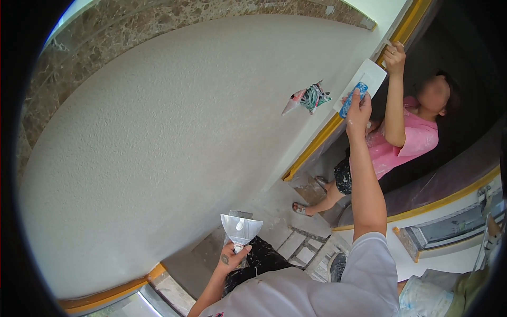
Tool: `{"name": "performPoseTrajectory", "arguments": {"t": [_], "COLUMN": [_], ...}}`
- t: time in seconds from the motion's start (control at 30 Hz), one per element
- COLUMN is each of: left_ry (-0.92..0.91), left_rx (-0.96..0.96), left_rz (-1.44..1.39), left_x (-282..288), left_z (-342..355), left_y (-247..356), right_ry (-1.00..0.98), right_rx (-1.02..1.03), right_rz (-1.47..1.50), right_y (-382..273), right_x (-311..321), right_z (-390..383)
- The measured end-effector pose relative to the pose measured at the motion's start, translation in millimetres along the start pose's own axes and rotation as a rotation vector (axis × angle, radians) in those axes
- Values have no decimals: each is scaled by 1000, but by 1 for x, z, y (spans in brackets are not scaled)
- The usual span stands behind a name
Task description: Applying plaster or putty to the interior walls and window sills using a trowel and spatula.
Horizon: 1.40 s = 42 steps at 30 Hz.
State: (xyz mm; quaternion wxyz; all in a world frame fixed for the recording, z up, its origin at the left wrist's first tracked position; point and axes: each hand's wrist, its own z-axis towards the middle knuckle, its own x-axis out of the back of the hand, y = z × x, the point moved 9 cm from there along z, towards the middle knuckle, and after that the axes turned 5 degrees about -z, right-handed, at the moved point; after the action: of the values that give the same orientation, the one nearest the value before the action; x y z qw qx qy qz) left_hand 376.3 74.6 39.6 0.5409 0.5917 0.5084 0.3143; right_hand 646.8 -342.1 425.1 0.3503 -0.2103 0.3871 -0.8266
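My right hand (358,111) is raised at the doorway edge, closed on the blue patterned handle of a white rectangular trowel (374,74), whose flat plate lies against or just by the white trim. Low in the view, my left hand (232,256) grips a putty knife (240,224) with a wide pale blade; a second grey blade shows behind it. The plastered wall (174,127) has a hole with coiled green wires (314,98) to the left of the trowel.
A co-worker in pink (401,148) stands in the dark doorway, one hand (393,58) at the taped edge (311,150) above my trowel. A marble border (158,21) tops the wall. A metal step frame (298,248) is below; a window (451,222) is at right.
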Motion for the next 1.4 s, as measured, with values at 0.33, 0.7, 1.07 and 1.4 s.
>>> {"name": "performPoseTrajectory", "arguments": {"t": [0.33, 0.7, 1.07, 1.4], "left_ry": [4, -45, -105, -140], "left_rx": [-70, -69, 75, 114], "left_rz": [51, 53, 123, 149], "left_x": [-5, -25, -15, -18], "left_z": [26, 59, 58, 66], "left_y": [27, 52, 21, 9], "right_ry": [137, 82, 150, 228], "right_rx": [102, 57, 64, 60], "right_rz": [-143, -229, -206, -177], "right_y": [-18, 46, 54, 101], "right_x": [-18, -33, -28, -11], "right_z": [28, 18, 3, -33]}}
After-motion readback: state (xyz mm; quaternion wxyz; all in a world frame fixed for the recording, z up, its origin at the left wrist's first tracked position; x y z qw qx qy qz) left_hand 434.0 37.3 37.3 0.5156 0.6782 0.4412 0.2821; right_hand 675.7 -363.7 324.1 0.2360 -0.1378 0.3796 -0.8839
